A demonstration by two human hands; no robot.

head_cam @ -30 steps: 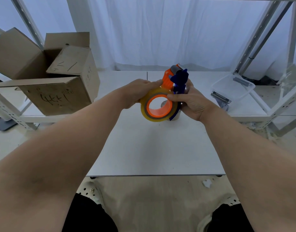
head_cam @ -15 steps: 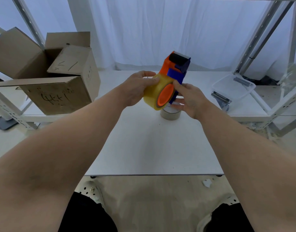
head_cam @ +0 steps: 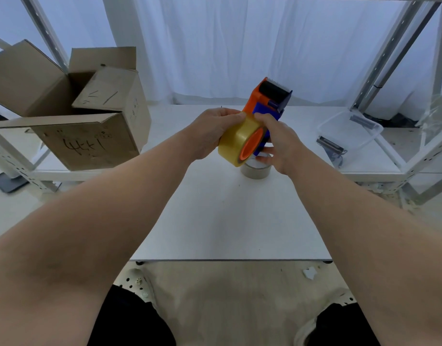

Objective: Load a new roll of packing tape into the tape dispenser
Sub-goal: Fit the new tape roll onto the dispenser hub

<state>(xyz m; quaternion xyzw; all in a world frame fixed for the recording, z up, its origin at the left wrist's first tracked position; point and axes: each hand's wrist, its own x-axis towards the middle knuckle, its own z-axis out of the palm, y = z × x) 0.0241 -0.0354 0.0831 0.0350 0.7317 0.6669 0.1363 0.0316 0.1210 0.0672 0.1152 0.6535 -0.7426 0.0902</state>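
I hold an orange and blue tape dispenser [head_cam: 270, 101] above the white table [head_cam: 227, 221], its black roller and toothed blade pointing up and away. A yellowish roll of packing tape [head_cam: 236, 139] sits on the dispenser's orange hub, tilted so its side faces me. My left hand [head_cam: 212, 131] grips the roll from the left. My right hand [head_cam: 277, 143] holds the dispenser's blue body from the right, thumb near the top of the roll. Its handle is hidden behind my hand.
A nearly used-up tape roll [head_cam: 256, 169] lies flat on the table under my hands. An open cardboard box [head_cam: 90, 126] stands on the left shelf. A clear plastic tub [head_cam: 350, 131] and a metal dispenser part [head_cam: 331, 146] sit at the right.
The dispenser and roll have turned from facing me to edge-on and tilted upward, showing the roller and blade. Both hands rose slightly, uncovering the old roll on the table.
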